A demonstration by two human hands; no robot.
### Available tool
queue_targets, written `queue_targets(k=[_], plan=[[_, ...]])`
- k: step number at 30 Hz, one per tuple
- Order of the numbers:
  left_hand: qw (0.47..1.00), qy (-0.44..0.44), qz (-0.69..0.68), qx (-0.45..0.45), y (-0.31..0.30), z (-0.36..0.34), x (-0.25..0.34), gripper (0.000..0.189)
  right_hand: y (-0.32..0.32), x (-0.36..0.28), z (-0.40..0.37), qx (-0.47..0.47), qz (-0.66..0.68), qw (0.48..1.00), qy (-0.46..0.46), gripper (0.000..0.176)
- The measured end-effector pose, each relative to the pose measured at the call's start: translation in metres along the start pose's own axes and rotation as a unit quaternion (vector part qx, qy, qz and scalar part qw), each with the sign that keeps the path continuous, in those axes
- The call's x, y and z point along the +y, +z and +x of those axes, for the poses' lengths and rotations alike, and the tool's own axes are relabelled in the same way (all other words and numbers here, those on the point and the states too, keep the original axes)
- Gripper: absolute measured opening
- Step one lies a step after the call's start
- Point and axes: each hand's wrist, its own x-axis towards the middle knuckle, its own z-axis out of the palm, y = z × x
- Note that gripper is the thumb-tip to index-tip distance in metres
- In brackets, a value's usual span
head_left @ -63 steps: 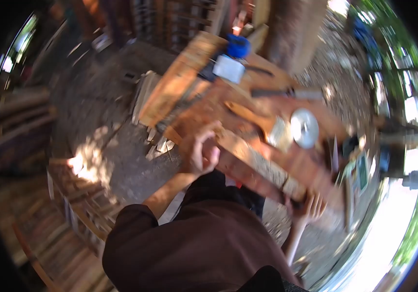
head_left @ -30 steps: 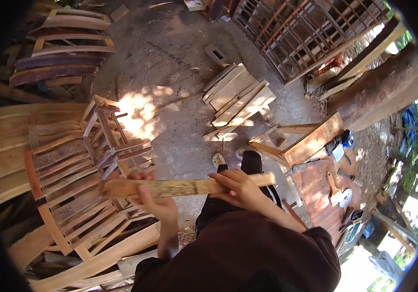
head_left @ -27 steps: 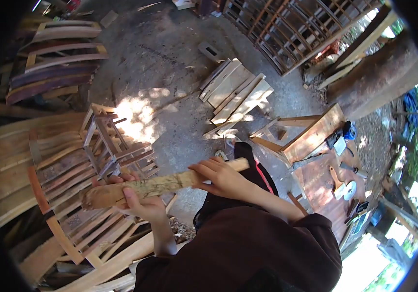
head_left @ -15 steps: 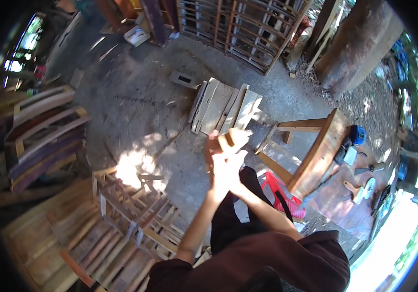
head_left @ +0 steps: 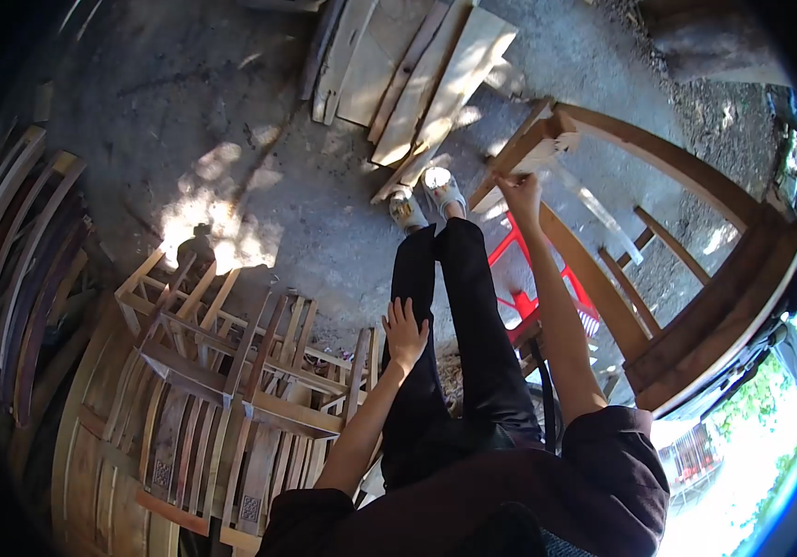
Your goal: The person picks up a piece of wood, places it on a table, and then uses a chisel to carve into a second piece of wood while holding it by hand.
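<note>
My left hand [head_left: 406,332] holds nothing; its fingers are spread against the dark trousers near the knee. On the right, my right hand [head_left: 522,193] has its fingers bent around the near end of a wooden frame [head_left: 533,139], beside the crosspiece that joins its two long legs. The wooden frame runs from there to a thick brown slab on the right. My fingertips are partly hidden against the wood. Beneath my right forearm stands a red plastic stool [head_left: 521,304], seen in part.
Several boards [head_left: 398,70] lie on the concrete floor ahead of my feet. Lower left, small wooden frames [head_left: 259,371] stand among stacked slatted panels [head_left: 102,464]. Curved chair parts [head_left: 23,278] are piled at the far left. A thick log [head_left: 714,42] is at the upper right.
My hands, close together before my body earlier, have parted. The left came down to the leg; the right went to the wooden frame. The view has tilted down, and the feet now show.
</note>
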Motion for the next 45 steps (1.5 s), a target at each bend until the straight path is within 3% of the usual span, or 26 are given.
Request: queue_targets(k=[1, 4, 6, 10, 12, 14, 16, 17, 18, 20, 21, 24, 25, 26, 27, 28, 30, 34, 45], plan=[[0.999, 0.002, -0.039, 0.032, 0.004, 0.006, -0.006, 0.064, 0.006, 0.007, -0.008, -0.019, -0.032, 0.999, 0.009, 0.056], [1.0, -0.02, 0.014, -0.019, 0.017, 0.016, -0.019, 0.058, 0.029, 0.075, -0.028, -0.089, -0.032, 0.995, -0.018, 0.059], [0.999, -0.01, 0.038, -0.007, 0.014, 0.021, -0.014, 0.051, 0.046, 0.125, -0.042, -0.134, -0.125, 0.983, 0.022, 0.066], [0.994, 0.014, 0.099, 0.04, 0.01, 0.033, -0.008, 0.046, 0.076, 0.196, -0.066, -0.204, -0.164, 0.962, 0.073, 0.071], [0.994, 0.012, 0.089, 0.059, 0.01, 0.039, -0.004, 0.044, 0.089, 0.229, -0.07, -0.299, -0.27, 0.904, 0.142, 0.09], [0.993, 0.01, 0.091, 0.076, 0.015, 0.041, -0.003, 0.042, 0.08, 0.221, -0.07, -0.324, -0.276, 0.885, 0.188, 0.09], [0.994, 0.016, 0.071, 0.076, 0.012, 0.039, 0.0, 0.044, 0.074, 0.238, -0.072, -0.393, -0.175, 0.834, 0.346, 0.08], [0.993, 0.023, 0.076, 0.086, 0.01, 0.038, 0.002, 0.044, 0.075, 0.25, -0.073, -0.38, -0.152, 0.809, 0.423, 0.073], [0.993, 0.022, 0.077, 0.086, 0.009, 0.038, 0.003, 0.044, 0.072, 0.26, -0.074, -0.381, -0.151, 0.808, 0.422, 0.073], [0.993, 0.023, 0.064, 0.093, 0.009, 0.038, 0.007, 0.044, 0.067, 0.293, -0.076, -0.334, -0.101, 0.786, 0.51, 0.064], [0.993, 0.022, 0.063, 0.094, 0.007, 0.039, 0.01, 0.044, 0.065, 0.303, -0.076, -0.31, -0.133, 0.783, 0.523, 0.063], [0.987, 0.043, 0.093, 0.12, 0.002, 0.039, 0.015, 0.041, 0.078, 0.426, -0.08, -0.282, -0.22, 0.807, 0.47, 0.065], [0.987, 0.043, 0.091, 0.124, 0.002, 0.039, 0.016, 0.041, -0.002, 0.394, -0.159, -0.285, -0.219, 0.807, 0.469, 0.065], [0.987, 0.042, 0.09, 0.128, 0.001, 0.04, 0.016, 0.041, -0.01, 0.356, -0.134, -0.235, -0.174, 0.802, 0.521, 0.069], [0.987, 0.04, 0.091, 0.129, 0.0, 0.04, 0.016, 0.041, 0.027, 0.332, -0.05, -0.184, -0.129, 0.791, 0.57, 0.072], [0.987, 0.042, 0.091, 0.128, 0.0, 0.04, 0.015, 0.041, -0.011, 0.317, -0.11, -0.186, -0.13, 0.791, 0.568, 0.072], [0.987, 0.043, 0.089, 0.128, 0.0, 0.041, 0.016, 0.041, 0.011, 0.265, -0.066, -0.148, -0.125, 0.823, 0.534, 0.073], [0.984, 0.037, 0.113, 0.13, -0.002, 0.042, 0.015, 0.039, 0.032, 0.237, -0.06, -0.086, -0.118, 0.877, 0.459, 0.074], [0.984, -0.004, 0.097, 0.15, -0.017, 0.052, 0.003, 0.034, 0.083, 0.252, -0.024, 0.081, -0.071, 0.98, 0.17, 0.077]])
